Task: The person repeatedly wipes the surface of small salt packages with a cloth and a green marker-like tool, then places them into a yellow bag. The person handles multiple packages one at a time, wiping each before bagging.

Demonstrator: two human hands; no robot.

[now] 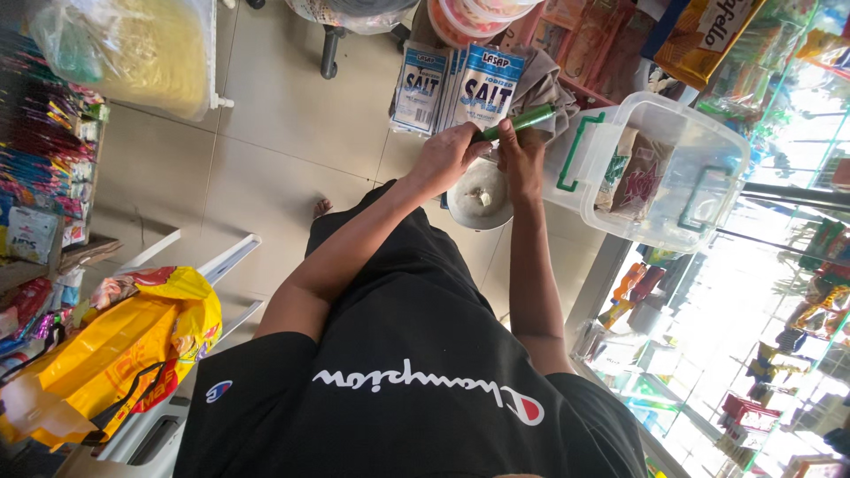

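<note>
- Our right hand (522,159) has its grip closed around a green marker (521,120).
- Our left hand (450,155) pinches the marker's lower end.
- Just beneath sits a white round lid (479,196).
- Blue-and-white packets (456,87) lie ahead; a clear lidded bin (660,168) crowds the right side.

Both hands, left (447,158) and right (521,159), around a green marker (518,121) above a white round lid (479,196)
</note>
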